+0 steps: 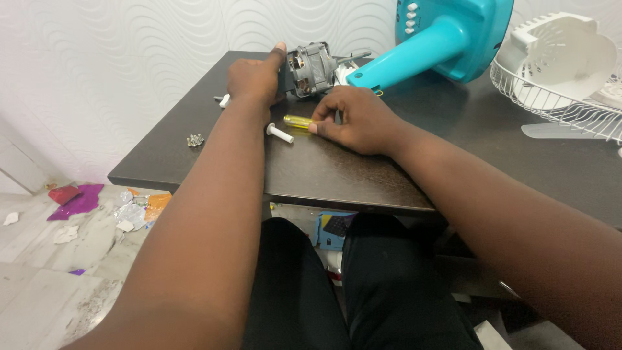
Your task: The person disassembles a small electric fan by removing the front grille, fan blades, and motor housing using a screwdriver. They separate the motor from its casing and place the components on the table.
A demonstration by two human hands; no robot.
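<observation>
Dark wood tabletop (311,168) sits against a white wavy-patterned wall, and on the floor at far left you have crumpled wrappers (133,210) in purple, silver and orange. A small metal fitting (195,139) lies near the table's left edge. Your left hand (254,79) rests curled against the bare grey motor (312,67), thumb raised, steadying it. A white peg (280,133) lies just beside a yellow-handled screwdriver (297,120), which your right hand (356,118) pinches at its end. The fan looks well stripped: its teal stand (427,45) lies tipped over, and the white guard (557,71) sits at right. A blue box (332,230) lies beneath.
</observation>
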